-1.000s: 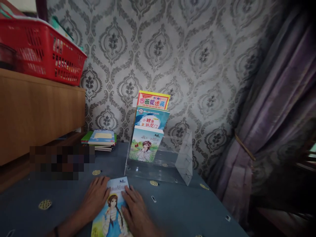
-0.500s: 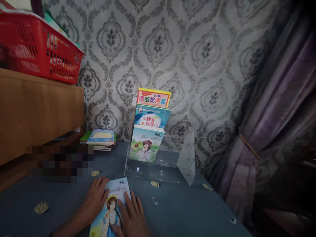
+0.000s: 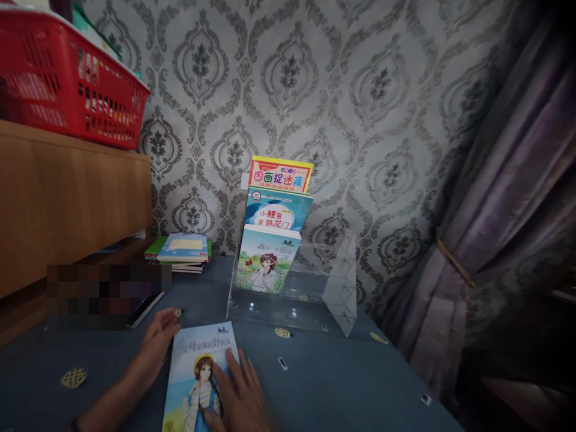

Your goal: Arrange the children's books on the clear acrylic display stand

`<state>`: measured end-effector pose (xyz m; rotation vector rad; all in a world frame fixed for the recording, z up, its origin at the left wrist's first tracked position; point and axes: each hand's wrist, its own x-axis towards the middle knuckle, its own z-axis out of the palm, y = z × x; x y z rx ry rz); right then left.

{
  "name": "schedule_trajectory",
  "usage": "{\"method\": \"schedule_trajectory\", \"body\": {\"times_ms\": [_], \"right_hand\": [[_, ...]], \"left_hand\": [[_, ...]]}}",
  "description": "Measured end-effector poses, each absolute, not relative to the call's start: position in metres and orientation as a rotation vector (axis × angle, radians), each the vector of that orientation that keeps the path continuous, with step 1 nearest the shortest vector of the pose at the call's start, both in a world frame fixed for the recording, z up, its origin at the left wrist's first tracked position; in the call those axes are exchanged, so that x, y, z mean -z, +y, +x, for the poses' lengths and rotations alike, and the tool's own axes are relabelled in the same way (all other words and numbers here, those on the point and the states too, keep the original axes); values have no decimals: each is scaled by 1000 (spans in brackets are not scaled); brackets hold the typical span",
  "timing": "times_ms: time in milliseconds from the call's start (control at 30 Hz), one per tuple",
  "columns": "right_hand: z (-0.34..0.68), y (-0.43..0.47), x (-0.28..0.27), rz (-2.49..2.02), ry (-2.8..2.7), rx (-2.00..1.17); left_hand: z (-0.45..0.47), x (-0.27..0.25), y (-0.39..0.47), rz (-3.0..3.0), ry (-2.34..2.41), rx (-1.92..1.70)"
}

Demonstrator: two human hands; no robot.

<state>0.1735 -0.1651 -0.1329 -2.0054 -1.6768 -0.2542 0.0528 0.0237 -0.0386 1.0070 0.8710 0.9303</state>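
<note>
A light blue picture book (image 3: pixel 191 366), its cover showing a girl in a yellow hat, lies flat on the table in front of me. My right hand (image 3: pixel 240 390) rests on its right side, fingers spread over the cover. Just off the book's upper left edge is my left hand (image 3: pixel 157 339), fingers stretched out and holding nothing. Beyond the book stands a clear acrylic display rack (image 3: pixel 339 288). In its left part, three tiers of books show: a girl-cover book (image 3: pixel 265 264) in front, a blue book (image 3: pixel 279 207) behind it, and a red-and-yellow book (image 3: pixel 282 173) at the back.
A stack of books (image 3: pixel 183 249) lies at the back left, by a wooden cabinet (image 3: pixel 76 198) with a red basket (image 3: pixel 99 90) on top. A blurred-out patch covers something at the left. Purple curtains (image 3: pixel 490 240) hang at the right of the grey table (image 3: pixel 333 384).
My left hand has moved left, off the book's cover, baring more of its title. The right hand stays on the cover. The view has shifted slightly.
</note>
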Motion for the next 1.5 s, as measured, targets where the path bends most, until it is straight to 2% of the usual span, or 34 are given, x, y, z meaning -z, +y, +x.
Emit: {"method": "schedule_trajectory", "body": {"times_ms": [400, 633, 767, 1033, 1367, 1500], "right_hand": [[173, -170, 130, -1997, -1654, 274], [175, -167, 136, -1982, -1650, 390], [181, -171, 129, -1971, -1701, 346], [171, -168, 107, -1938, -1597, 309], [157, -184, 95, -1752, -996, -238], [168, -180, 68, -1466, -918, -540]], "left_hand": [[49, -1, 13, 491, 809, -826], [49, 6, -11, 554, 708, -566], [45, 15, -30, 586, 634, -377], [44, 20, -32, 492, 564, -306], [45, 26, -32, 499, 630, -308], [43, 30, -27, 526, 604, -250]]}}
